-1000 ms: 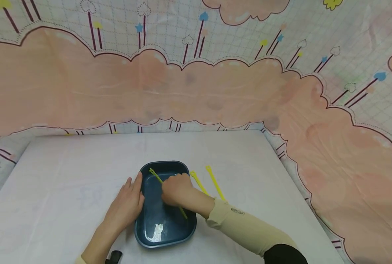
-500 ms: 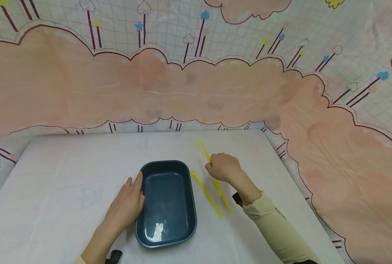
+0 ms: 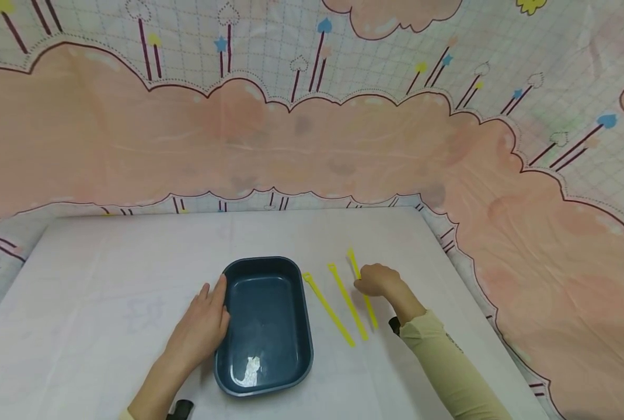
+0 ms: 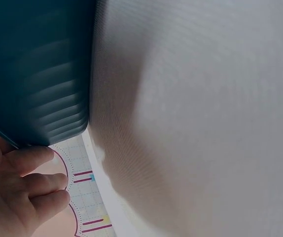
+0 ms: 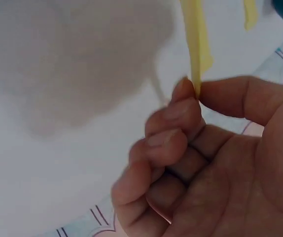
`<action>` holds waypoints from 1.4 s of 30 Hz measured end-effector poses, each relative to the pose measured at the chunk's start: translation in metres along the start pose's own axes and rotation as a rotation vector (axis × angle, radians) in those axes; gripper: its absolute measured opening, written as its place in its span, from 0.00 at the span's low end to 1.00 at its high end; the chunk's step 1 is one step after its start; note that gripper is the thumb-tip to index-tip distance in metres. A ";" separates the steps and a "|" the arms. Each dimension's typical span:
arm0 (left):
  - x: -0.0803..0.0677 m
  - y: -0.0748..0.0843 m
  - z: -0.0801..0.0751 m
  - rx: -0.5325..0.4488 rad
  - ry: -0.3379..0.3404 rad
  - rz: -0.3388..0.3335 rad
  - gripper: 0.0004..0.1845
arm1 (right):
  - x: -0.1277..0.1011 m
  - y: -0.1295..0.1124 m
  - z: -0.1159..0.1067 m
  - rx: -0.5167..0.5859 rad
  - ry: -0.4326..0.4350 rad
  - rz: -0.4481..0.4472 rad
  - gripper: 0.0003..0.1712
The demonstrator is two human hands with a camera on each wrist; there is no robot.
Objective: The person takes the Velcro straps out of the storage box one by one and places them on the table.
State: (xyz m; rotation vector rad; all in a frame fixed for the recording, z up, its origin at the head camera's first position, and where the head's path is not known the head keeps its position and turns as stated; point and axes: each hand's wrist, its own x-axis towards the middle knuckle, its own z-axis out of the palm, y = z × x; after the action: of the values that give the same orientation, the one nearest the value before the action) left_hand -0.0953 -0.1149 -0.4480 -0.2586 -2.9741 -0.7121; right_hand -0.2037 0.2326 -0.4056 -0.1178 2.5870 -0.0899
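Note:
A dark blue tray sits empty on the white table. My left hand rests flat against its left rim, fingers straight; the left wrist view shows the tray's outer wall beside those fingers. My right hand is low over the table to the right of the tray, thumb and forefinger pinching a yellow plastic strip. The right wrist view shows that pinch on the strip. Two more yellow strips lie between it and the tray, one near the tray and one in the middle.
The white table has bare surface left of and behind the tray. Its right edge runs close to my right arm. A pink patterned cloth hangs behind and along the right side.
My right hand lifted the yellow strip out of the tray, carried it right and brought it down beside the other two strips. The left hand and tray stayed put.

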 end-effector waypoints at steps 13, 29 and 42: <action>-0.001 0.000 -0.001 0.002 0.007 0.006 0.32 | 0.009 0.009 0.017 0.015 -0.051 0.029 0.11; -0.001 -0.001 -0.008 -0.006 -0.006 0.016 0.32 | 0.006 0.011 0.015 0.000 0.009 0.041 0.12; 0.007 -0.018 -0.030 -0.008 0.065 -0.026 0.30 | -0.002 -0.006 0.015 0.031 0.305 -0.090 0.13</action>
State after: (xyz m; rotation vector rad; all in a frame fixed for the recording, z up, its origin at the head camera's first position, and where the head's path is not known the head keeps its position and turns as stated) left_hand -0.1046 -0.1431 -0.4287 -0.1940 -2.9190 -0.7213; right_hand -0.1936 0.2262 -0.4170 -0.2245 2.8825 -0.1950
